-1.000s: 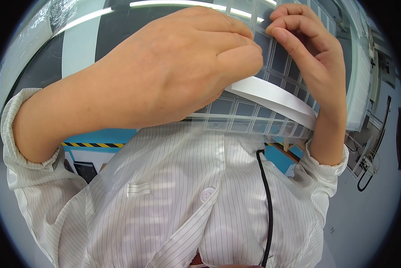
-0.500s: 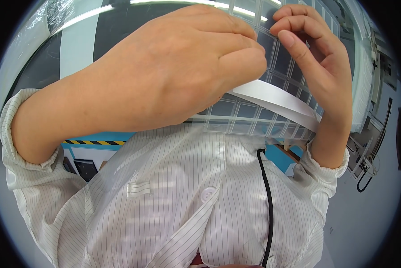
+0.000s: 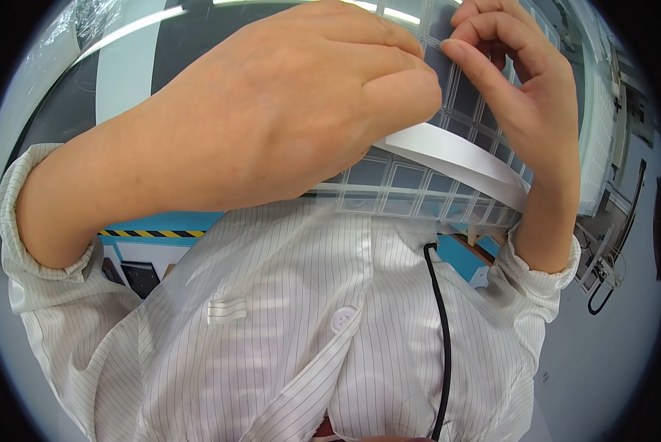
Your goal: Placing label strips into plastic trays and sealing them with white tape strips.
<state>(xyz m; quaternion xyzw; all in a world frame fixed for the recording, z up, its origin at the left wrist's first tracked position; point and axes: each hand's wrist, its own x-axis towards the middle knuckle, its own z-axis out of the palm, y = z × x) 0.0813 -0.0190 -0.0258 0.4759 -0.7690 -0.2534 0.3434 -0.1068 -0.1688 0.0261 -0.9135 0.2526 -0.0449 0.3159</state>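
Observation:
My left hand [image 3: 323, 96] reaches over a clear plastic compartment box [image 3: 408, 179], back of the hand up, fingers curled together. Whatever its fingertips hold is hidden beneath it. On the box's right side is my right hand [image 3: 525, 88], thumb tip brought to the index finger in a pinch. Anything between those fingertips is too small to make out. A white strip [image 3: 455, 155], smooth and slightly curved, runs across the box from under my left hand to my right wrist. I cannot tell whether the left hand grips it. Dark surface shows through the box's square cells.
A dark mat with a pale band [image 3: 128, 74] lies to the left, near crumpled clear plastic [image 3: 98, 22]. Yellow-black striped tape [image 3: 153, 233] marks a blue edge below my left forearm. A black cord [image 3: 441, 331] hangs down my striped coat. Equipment with cables stands far right.
My right hand has shifted slightly up, and its thumb tip has come closer to the index finger. The left hand stays almost in place; the white strip has barely moved.

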